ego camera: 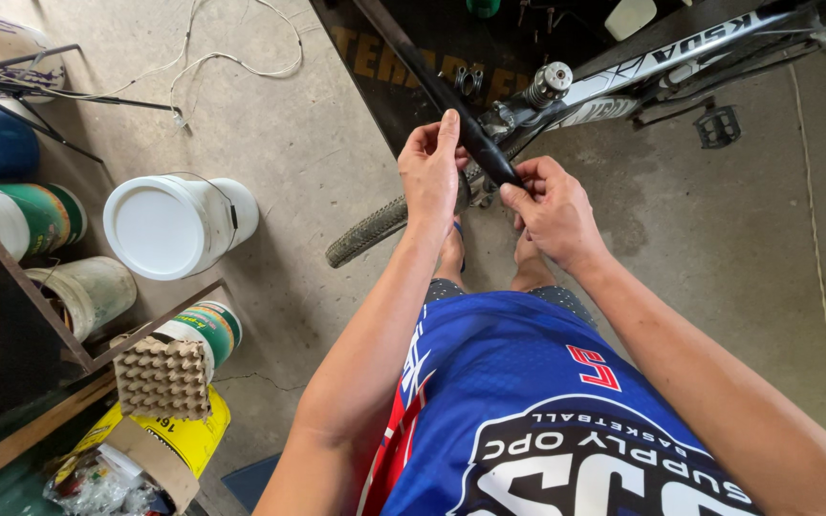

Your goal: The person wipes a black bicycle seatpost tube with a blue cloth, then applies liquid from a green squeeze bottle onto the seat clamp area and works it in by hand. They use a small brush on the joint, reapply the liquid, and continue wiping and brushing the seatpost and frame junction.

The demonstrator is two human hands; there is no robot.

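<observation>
Tube (451, 105) — black, slanting over the bike frame (623, 81) — was pinched by both hands, left hand (432, 172) steadying, right hand (552, 205) gripping lower.

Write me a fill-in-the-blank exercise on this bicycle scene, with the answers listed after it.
1. Both hands, left hand and right hand, grip a long ____ rubber strip.
2. The knobby bicycle tyre rests on the bare ____ floor.
3. The round plastic bucket with its lid on is ____ in colour.

Answers: black; concrete; white
</observation>
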